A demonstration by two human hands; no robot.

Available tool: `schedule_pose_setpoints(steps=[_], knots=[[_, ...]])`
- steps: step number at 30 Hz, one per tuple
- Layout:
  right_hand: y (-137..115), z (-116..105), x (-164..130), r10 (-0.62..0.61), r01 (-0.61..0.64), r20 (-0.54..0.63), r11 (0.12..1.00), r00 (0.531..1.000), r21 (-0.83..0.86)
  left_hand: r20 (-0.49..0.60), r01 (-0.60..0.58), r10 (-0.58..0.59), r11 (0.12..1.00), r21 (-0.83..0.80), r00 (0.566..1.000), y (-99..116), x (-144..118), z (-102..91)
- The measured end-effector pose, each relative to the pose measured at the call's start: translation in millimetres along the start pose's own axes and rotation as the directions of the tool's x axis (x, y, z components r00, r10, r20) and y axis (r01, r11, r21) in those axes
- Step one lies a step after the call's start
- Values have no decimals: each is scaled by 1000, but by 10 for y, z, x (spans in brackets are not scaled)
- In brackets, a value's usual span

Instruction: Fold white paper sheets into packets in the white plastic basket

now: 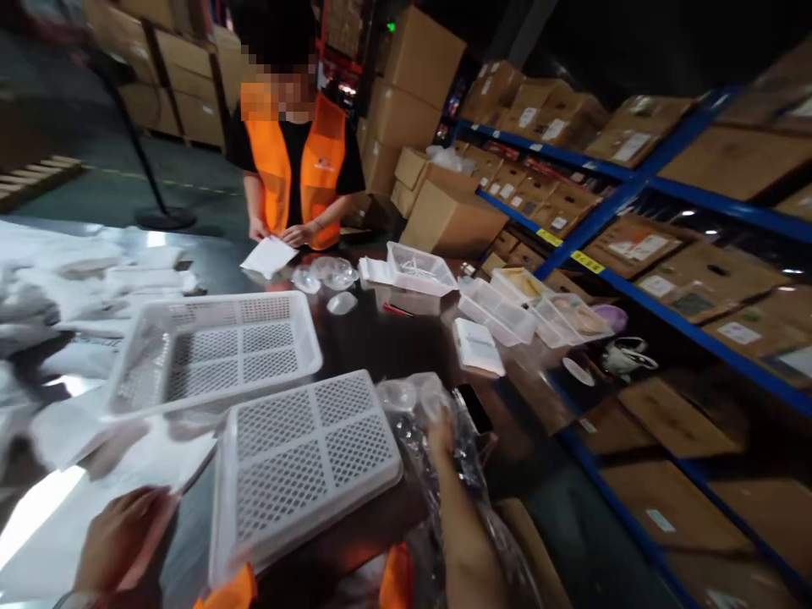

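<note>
Clear plastic cups (412,393) in a crinkled bag meet my right hand (439,430), fingers hidden inside, grip unclear. My left hand (120,537) lies flat, fingers together, on white paper (57,499). Between them sits an upturned white mesh tray (298,461).
</note>
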State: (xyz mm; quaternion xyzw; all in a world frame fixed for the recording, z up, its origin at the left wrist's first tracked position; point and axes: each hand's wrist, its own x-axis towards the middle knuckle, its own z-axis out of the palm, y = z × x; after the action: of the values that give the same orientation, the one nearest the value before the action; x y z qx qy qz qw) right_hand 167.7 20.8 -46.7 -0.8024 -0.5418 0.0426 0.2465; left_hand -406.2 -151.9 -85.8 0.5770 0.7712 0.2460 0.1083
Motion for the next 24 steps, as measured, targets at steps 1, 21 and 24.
schedule_pose_setpoints(steps=[1,21,24], knots=[[7,-5,-38,-21,21,-12,1000,1000,19,-36,123,-131,978,-169,991,98,6,-77],[186,-39,114,-145,149,186,989,972,-4,60,52,-23,823,-565,998,2156,373,279],[170,-182,28,-133,135,193,991,972,1,133,-69,172,824,-562,976,2086,269,163]])
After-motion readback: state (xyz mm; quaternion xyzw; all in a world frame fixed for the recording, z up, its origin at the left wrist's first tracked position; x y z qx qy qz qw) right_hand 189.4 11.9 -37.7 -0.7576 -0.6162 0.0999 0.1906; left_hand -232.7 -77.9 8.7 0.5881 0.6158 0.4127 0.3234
